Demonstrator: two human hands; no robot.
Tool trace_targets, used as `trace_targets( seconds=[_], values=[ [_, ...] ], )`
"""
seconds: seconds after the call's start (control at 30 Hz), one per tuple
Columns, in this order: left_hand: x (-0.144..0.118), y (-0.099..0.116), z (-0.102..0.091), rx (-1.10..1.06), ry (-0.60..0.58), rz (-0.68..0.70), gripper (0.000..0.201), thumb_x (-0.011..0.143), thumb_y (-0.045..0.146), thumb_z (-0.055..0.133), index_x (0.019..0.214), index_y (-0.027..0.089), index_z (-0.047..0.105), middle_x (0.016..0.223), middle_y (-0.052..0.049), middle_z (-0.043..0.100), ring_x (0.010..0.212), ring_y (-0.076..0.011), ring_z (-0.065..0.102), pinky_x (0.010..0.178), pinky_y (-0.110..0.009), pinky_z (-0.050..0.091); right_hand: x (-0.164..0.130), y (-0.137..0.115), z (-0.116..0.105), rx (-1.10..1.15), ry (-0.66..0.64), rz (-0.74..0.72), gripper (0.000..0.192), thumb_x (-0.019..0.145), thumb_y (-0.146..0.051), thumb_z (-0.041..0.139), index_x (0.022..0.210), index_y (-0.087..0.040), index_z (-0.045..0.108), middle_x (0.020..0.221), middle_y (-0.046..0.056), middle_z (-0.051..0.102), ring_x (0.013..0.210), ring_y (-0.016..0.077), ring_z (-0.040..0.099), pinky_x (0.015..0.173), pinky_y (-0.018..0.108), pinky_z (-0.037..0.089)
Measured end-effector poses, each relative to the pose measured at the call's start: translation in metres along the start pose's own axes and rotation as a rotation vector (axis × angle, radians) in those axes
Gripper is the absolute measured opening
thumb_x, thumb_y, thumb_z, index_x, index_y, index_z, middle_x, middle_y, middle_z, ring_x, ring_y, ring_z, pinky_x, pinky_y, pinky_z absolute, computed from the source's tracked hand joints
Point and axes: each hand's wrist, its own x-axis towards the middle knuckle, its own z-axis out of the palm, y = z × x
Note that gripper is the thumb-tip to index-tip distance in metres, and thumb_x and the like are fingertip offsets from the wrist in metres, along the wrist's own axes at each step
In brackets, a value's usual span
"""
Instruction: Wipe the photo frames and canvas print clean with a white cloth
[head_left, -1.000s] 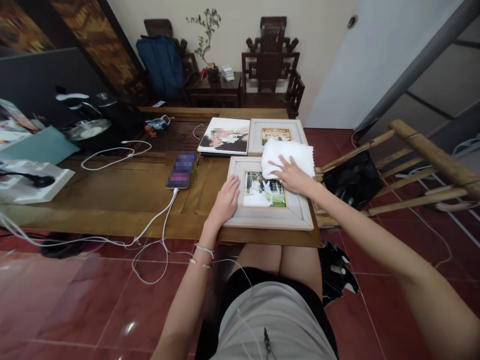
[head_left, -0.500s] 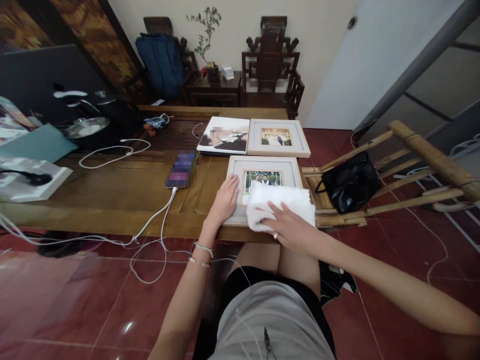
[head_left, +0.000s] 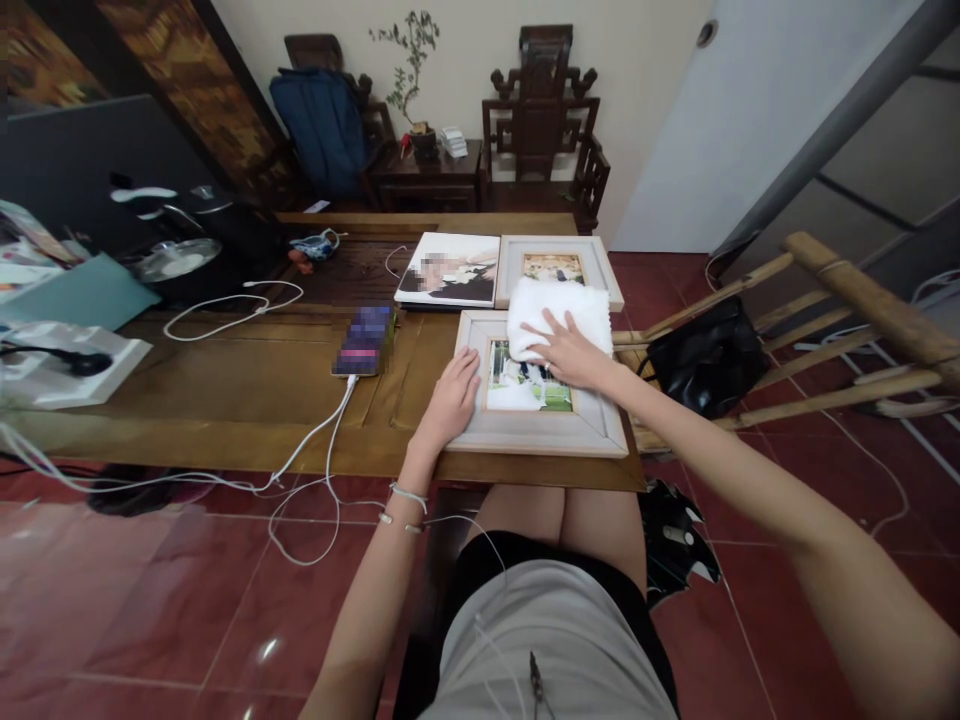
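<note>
Since half a second ago, the right hand [head_left: 574, 352] and the white cloth [head_left: 559, 305] have slid up from the near side of the close picture frame [head_left: 536, 433] to its far side. Starting at the left, a white box [head_left: 49, 388] with a black plug in it sits on the wooden tabletop [head_left: 225, 375]. Next comes a phone [head_left: 365, 342], lying flat with a white cord [head_left: 341, 400] in its near end. Then the left hand [head_left: 454, 398] lies flat and loose on the left side of the close frame. This frame is flat at the near edge of the tabletop. Behind it lies a photo book [head_left: 450, 270], touching the far frame [head_left: 551, 245] on its right. The cloth covers the top right of the close frame and a bit of the far one. The right hand presses on it, open, with fingers spread. Farthest right, a black bag [head_left: 709, 360] sits on a bamboo chair [head_left: 862, 293].
</note>
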Motion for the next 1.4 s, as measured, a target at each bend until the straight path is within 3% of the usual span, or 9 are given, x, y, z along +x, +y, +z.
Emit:
trace_targets(
  seconds=[0.23, 0.4, 0.5, 0.63, 0.77, 0.87, 1.0, 1.23, 1.4],
  values=[
    [0.0, -0.001, 0.002, -0.013, 0.021, -0.015, 0.042, 0.097, 0.029, 0.034, 0.131, 0.012, 0.052, 0.142, -0.014, 0.05, 0.139, -0.0233, 0.036, 0.117, -0.047, 0.028, -0.075, -0.081, -0.035, 0.234, -0.186, -0.149, 0.044, 0.085, -0.006, 0.046, 0.123, -0.021, 0.061, 0.146, 0.009, 0.045, 0.138, 0.0344, 0.03, 0.106, 0.06, 0.032],
    [0.0, 0.0, 0.001, 0.0, 0.016, -0.013, 0.043, 0.098, 0.028, 0.033, 0.131, 0.009, 0.052, 0.142, -0.016, 0.05, 0.139, -0.024, 0.036, 0.117, -0.046, 0.028, -0.094, -0.11, -0.041, 0.332, -0.185, -0.206, 0.049, 0.083, -0.005, 0.047, 0.128, -0.022, 0.057, 0.143, 0.009, 0.049, 0.142, 0.0317, 0.023, 0.108, 0.059, 0.029],
    [0.0, 0.0, 0.0, 0.014, -0.002, -0.003, 0.043, 0.098, 0.028, 0.033, 0.132, 0.009, 0.051, 0.143, -0.015, 0.048, 0.14, -0.0238, 0.035, 0.117, -0.047, 0.027, -0.076, -0.094, -0.021, 0.258, -0.091, -0.175, 0.051, 0.082, -0.004, 0.049, 0.129, -0.023, 0.056, 0.145, 0.01, 0.046, 0.142, 0.0329, 0.022, 0.108, 0.062, 0.027],
    [0.0, -0.003, 0.001, -0.006, -0.004, 0.001, 0.043, 0.098, 0.029, 0.034, 0.131, 0.008, 0.052, 0.141, -0.016, 0.05, 0.14, -0.0237, 0.035, 0.117, -0.046, 0.028, -0.032, -0.042, 0.001, 0.089, 0.04, -0.044, 0.041, 0.089, -0.012, 0.047, 0.127, -0.021, 0.057, 0.151, 0.01, 0.038, 0.141, 0.0373, 0.022, 0.106, 0.068, 0.023],
    [0.0, -0.006, 0.002, -0.023, 0.012, 0.004, 0.042, 0.098, 0.029, 0.035, 0.131, 0.011, 0.053, 0.139, -0.015, 0.052, 0.139, -0.0236, 0.037, 0.116, -0.047, 0.03, 0.01, 0.007, 0.006, -0.01, 0.101, 0.009, 0.042, 0.092, -0.017, 0.043, 0.133, -0.021, 0.052, 0.156, 0.008, 0.027, 0.142, 0.0408, 0.015, 0.105, 0.073, 0.019],
    [0.001, -0.007, 0.003, -0.032, 0.017, 0.011, 0.041, 0.098, 0.028, 0.035, 0.131, 0.011, 0.053, 0.14, -0.014, 0.052, 0.139, -0.0234, 0.036, 0.116, -0.047, 0.029, 0.022, 0.015, 0.007, -0.042, 0.095, 0.033, 0.041, 0.092, -0.018, 0.042, 0.131, -0.02, 0.054, 0.156, 0.007, 0.027, 0.142, 0.045, 0.01, 0.102, 0.077, 0.016],
    [0.001, -0.006, 0.004, -0.038, 0.028, 0.013, 0.041, 0.098, 0.028, 0.035, 0.13, 0.01, 0.054, 0.14, -0.015, 0.052, 0.139, -0.0235, 0.036, 0.116, -0.047, 0.029, 0.0, -0.015, 0.0, 0.018, 0.003, -0.01, 0.04, 0.091, -0.015, 0.041, 0.128, -0.019, 0.056, 0.152, 0.008, 0.035, 0.141, 0.0428, 0.017, 0.102, 0.073, 0.022],
    [0.001, -0.003, 0.004, -0.028, 0.046, -0.001, 0.042, 0.098, 0.026, 0.034, 0.128, 0.005, 0.055, 0.139, -0.017, 0.052, 0.138, -0.0233, 0.038, 0.117, -0.046, 0.029, -0.074, -0.096, -0.045, 0.256, -0.221, -0.17, 0.044, 0.083, -0.006, 0.043, 0.122, -0.019, 0.06, 0.133, 0.012, 0.056, 0.132, 0.0344, 0.039, 0.099, 0.057, 0.04],
    [0.001, -0.003, 0.003, -0.03, 0.031, -0.011, 0.043, 0.099, 0.029, 0.032, 0.13, 0.009, 0.054, 0.14, -0.015, 0.051, 0.139, -0.0222, 0.037, 0.117, -0.047, 0.028, -0.074, -0.116, -0.04, 0.294, -0.168, -0.203, 0.047, 0.084, -0.008, 0.043, 0.128, -0.022, 0.056, 0.139, 0.01, 0.052, 0.135, 0.0371, 0.034, 0.099, 0.062, 0.037]
  ],
)
